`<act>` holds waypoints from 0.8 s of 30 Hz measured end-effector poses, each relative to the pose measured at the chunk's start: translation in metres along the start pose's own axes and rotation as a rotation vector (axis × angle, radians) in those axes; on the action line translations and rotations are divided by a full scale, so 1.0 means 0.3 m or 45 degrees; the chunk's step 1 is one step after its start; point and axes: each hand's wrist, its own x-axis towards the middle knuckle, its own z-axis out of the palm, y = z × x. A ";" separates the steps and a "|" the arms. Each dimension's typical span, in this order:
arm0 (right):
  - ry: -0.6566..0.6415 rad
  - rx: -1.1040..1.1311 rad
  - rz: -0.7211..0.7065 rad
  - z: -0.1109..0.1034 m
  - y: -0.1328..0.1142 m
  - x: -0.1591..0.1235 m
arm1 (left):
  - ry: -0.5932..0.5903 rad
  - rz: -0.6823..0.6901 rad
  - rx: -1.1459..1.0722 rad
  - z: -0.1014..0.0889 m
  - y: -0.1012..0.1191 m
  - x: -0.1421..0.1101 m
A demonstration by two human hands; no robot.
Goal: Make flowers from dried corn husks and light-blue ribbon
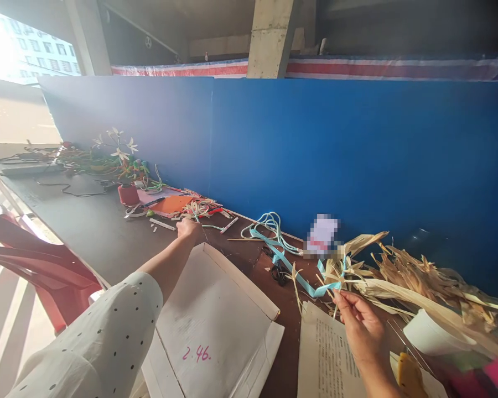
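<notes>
Right hand (363, 326) pinching blue ribbon (305, 284), length loose, seemingly unfinished; left hand (188, 228) near husk scraps (196, 208), grip unclear.

Ribbon (315, 291): light blue, plain. Husks (423, 276): straw yellow to tan-brown. Panel (357, 166): blue, solid (paler and violet-tinged at the sunlit left). Tabletop (87, 221): dark brown, greyed by glare. Carton (219, 315): off-white, marked with magenta handwriting reading "2.46." Sleeve (108, 331): white, patterned with scattered dark dots. Chair (62, 271): red. Spool (128, 195): red. Flat sheet (172, 205): orange. Scissor handles (279, 275): black. Cup (434, 334): white. Printed page (323, 354): cream, with rows of dark characters. Sheeting (369, 69): red, white and blue, horizontal stripes.
</notes>
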 end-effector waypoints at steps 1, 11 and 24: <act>-0.003 -0.002 0.003 0.001 0.001 0.001 | 0.044 -0.002 0.038 -0.006 0.014 -0.013; 0.021 0.011 0.081 0.002 -0.010 0.001 | -0.273 0.365 -0.342 0.142 0.232 -0.433; -0.087 0.215 0.191 -0.012 0.007 0.016 | -1.036 0.302 -0.602 0.439 0.162 -1.060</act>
